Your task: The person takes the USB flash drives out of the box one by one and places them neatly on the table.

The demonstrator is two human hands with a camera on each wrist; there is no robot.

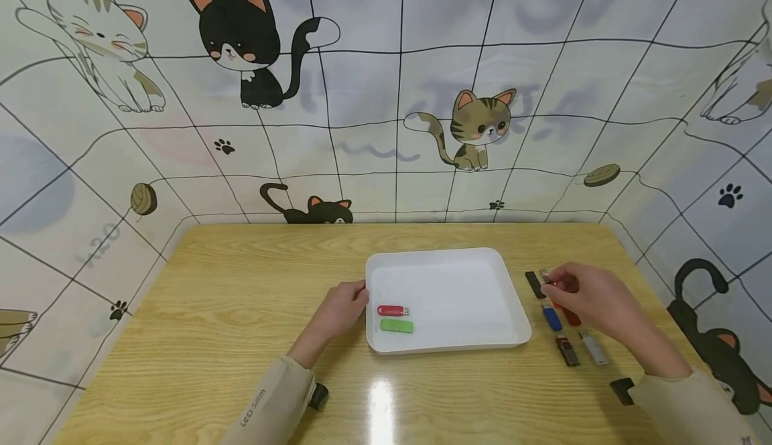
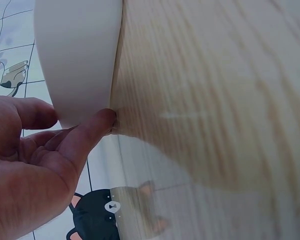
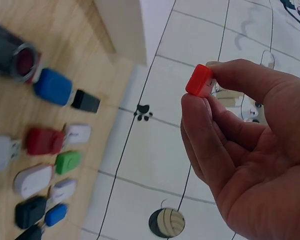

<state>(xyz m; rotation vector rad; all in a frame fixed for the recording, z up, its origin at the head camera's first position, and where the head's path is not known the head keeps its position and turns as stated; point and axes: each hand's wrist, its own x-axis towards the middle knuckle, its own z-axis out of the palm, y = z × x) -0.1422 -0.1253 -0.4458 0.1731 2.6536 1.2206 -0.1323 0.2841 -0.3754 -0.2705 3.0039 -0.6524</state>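
Observation:
At the left end of a white tray (image 1: 449, 291), my left hand (image 1: 342, 307) grips the rim. In the left wrist view its thumb and fingers (image 2: 92, 127) are at the tray wall (image 2: 77, 60). Inside the tray lie a red USB stick (image 1: 393, 311) and a green USB stick (image 1: 397, 326), side by side. My right hand (image 1: 594, 297) is above the USB sticks right of the tray. In the right wrist view it pinches a small red USB stick (image 3: 199, 80) between thumb and fingertips, raised over the table; the fingers hide part of it.
Right of the tray lie a black stick (image 1: 534, 284), a blue one (image 1: 551, 318), a dark swivel one (image 1: 567, 350), a silver one (image 1: 594, 348) and a red one (image 1: 571, 315). Several more, including a green one (image 3: 67, 162), show in the right wrist view. Cat-print cloth (image 1: 362, 110) surrounds the wooden table (image 1: 259, 271).

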